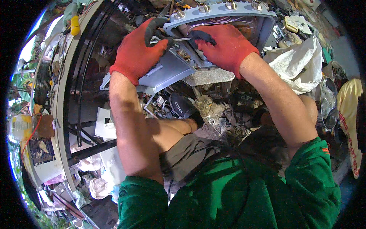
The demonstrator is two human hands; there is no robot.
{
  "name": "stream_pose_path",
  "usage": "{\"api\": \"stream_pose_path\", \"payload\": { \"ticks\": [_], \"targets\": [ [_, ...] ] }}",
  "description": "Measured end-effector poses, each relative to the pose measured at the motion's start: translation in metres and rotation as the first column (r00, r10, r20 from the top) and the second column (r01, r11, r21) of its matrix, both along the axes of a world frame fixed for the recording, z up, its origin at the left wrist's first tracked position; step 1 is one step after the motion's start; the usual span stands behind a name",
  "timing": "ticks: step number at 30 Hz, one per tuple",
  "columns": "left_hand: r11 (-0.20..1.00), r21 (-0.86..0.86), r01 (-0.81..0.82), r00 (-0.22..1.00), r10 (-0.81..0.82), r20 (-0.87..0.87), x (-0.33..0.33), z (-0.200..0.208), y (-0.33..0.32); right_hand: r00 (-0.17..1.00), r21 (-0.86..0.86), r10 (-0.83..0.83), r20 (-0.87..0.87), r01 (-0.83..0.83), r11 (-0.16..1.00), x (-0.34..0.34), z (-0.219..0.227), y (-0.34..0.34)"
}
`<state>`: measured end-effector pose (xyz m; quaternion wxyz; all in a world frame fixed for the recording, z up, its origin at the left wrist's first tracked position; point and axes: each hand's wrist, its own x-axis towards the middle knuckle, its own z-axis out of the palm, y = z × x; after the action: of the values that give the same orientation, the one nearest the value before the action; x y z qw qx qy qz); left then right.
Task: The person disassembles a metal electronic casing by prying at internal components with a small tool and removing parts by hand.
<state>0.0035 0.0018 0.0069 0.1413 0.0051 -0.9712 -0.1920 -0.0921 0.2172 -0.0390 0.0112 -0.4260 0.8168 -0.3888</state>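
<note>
A grey metal housing with several round metal connectors along its top edge stands open in front of me. Thin wires show inside it, and a flat grey panel hangs at a tilt from its lower left. My left hand, in a red glove with black fingertips, curls at the housing's left edge, its thumb and fingers closing round a small pale piece I cannot make out. My right hand, gloved alike, pinches a thin pale rod that reaches across the opening to the left thumb.
A dark metal frame runs along my left. Scrap and small parts lie round my shoe. To the right are a white sack and a yellowish bag. A yellow-handled tool sits at the upper left.
</note>
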Motion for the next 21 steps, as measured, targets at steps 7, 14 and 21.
{"api": "stream_pose_path", "payload": {
  "ticks": [7,14,21],
  "targets": [
    [0.999,0.03,-0.037,0.999,0.036,0.04,-0.003,-0.003,-0.003,0.888,-0.194,-0.245,0.389,0.339,0.92,0.011,-0.019,-0.017],
    [0.996,-0.013,-0.087,0.996,0.087,0.002,0.0,0.002,0.012,0.734,-0.529,-0.066,0.676,0.546,0.649,0.046,-0.041,-0.034],
    [0.998,-0.014,-0.056,0.993,0.054,-0.104,0.001,-0.007,0.006,0.695,-0.522,-0.022,0.719,0.56,0.644,0.048,-0.029,-0.036]
  ]
}}
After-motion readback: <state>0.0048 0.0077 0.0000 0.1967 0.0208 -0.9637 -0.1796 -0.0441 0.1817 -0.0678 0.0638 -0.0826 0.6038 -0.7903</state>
